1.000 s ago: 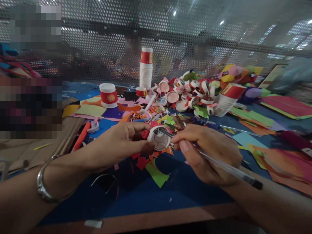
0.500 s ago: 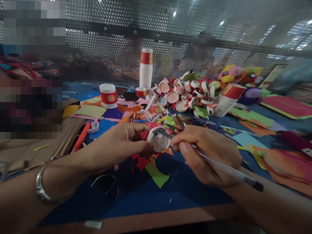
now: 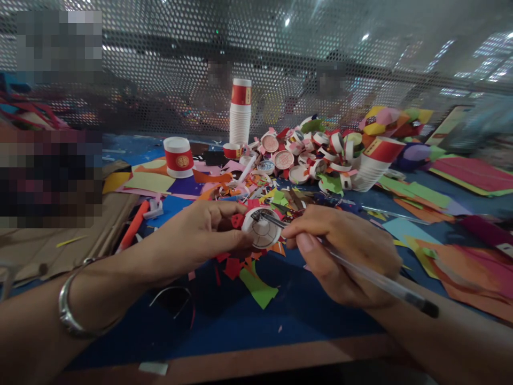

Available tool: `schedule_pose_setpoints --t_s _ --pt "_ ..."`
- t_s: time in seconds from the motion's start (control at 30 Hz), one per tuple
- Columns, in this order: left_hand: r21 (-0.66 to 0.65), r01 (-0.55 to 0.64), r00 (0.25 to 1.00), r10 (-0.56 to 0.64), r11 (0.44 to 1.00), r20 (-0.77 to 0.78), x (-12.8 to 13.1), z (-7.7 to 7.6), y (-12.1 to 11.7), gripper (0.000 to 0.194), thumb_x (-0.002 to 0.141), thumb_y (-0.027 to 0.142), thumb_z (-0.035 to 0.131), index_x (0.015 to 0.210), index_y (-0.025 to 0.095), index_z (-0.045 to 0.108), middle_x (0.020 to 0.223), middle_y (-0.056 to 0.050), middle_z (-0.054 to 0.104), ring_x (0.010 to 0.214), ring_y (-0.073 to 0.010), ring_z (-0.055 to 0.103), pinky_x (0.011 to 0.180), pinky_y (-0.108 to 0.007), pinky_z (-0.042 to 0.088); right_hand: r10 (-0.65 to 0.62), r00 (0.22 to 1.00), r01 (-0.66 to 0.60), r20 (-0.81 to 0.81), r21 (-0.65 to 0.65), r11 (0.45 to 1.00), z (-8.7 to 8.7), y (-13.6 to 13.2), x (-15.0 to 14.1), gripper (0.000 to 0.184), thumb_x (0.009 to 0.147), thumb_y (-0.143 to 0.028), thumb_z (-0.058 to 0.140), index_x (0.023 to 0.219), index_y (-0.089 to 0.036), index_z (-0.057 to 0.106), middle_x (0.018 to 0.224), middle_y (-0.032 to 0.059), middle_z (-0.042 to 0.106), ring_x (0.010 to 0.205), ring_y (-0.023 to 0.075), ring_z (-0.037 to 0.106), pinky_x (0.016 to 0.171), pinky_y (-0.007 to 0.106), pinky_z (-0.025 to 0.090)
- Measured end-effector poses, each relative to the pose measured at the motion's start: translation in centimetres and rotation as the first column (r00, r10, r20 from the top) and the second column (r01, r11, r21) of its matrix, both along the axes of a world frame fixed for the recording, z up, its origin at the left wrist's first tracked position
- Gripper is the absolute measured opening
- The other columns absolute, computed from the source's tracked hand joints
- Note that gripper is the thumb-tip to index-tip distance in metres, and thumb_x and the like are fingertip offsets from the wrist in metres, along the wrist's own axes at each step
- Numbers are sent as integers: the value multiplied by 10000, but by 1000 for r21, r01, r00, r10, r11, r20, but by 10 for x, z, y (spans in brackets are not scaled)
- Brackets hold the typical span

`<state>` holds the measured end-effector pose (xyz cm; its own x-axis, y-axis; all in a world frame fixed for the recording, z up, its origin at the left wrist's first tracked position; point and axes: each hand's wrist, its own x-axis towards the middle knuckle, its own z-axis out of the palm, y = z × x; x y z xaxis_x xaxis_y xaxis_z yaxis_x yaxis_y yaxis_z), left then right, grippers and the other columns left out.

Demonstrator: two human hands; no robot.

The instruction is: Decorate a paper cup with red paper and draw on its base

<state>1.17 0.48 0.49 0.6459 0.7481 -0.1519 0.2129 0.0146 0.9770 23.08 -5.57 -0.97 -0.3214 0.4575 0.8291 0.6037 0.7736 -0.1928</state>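
Note:
My left hand [image 3: 212,230] is closed on a cut-off paper cup bottom [image 3: 262,235], a round white disc with red paper at its rim. A circle and short lines are drawn on its face in black, with a dark patch near the top. Between the thumb and fingers of my right hand [image 3: 340,251] is a clear-barrelled pen [image 3: 372,277] with a black end cap. Its tip rests on the dark patch of the disc. Below the disc, red paper pieces and a green paper scrap [image 3: 258,286] lie on the blue table [image 3: 224,331].
Behind my hands lies a heap of cut cup bottoms [image 3: 284,159]. A tall cup stack [image 3: 240,115], a tilted stack [image 3: 374,160] and a red-white cup [image 3: 178,158] stand around it. Coloured paper sheets [image 3: 476,262] lie right; cardboard [image 3: 92,240] and an orange stick [image 3: 134,224] lie left.
The pen's back end and my right hand have shifted slightly right and down. The pen tip stays at the disc's upper part, and my left hand is almost still.

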Motion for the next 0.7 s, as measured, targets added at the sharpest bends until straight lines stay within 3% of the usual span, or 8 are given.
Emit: schedule_pose_setpoints --t_s 0.33,0.5,0.7 --pt "-27 -19 999 20 999 34 2 -1 -3 103 845 245 750 924 186 722 895 -20 770 834 -161 715 791 -266 560 -7 1000 7 8 23 1000 -1 1 1 196 899 -62 545 939 -184 692 794 5 755 674 117 707 697 231 613" --pt "-17 -42 998 43 999 45 3 0 -3 124 814 245 780 919 187 752 883 -26 777 848 -177 728 790 -273 569 48 999 -45 -24 118 992 -6 9 2 191 883 -83 541 940 -175 698 766 6 752 617 111 699 618 216 601" --pt "-66 -76 982 87 995 167 1 -4 -1 226 859 267 767 1067 181 740 1022 -48 787 944 -182 741 912 -308 572 48 996 -42 -72 89 995 -7 8 5 178 874 -87 565 950 -176 699 793 0 754 652 122 699 631 250 589"
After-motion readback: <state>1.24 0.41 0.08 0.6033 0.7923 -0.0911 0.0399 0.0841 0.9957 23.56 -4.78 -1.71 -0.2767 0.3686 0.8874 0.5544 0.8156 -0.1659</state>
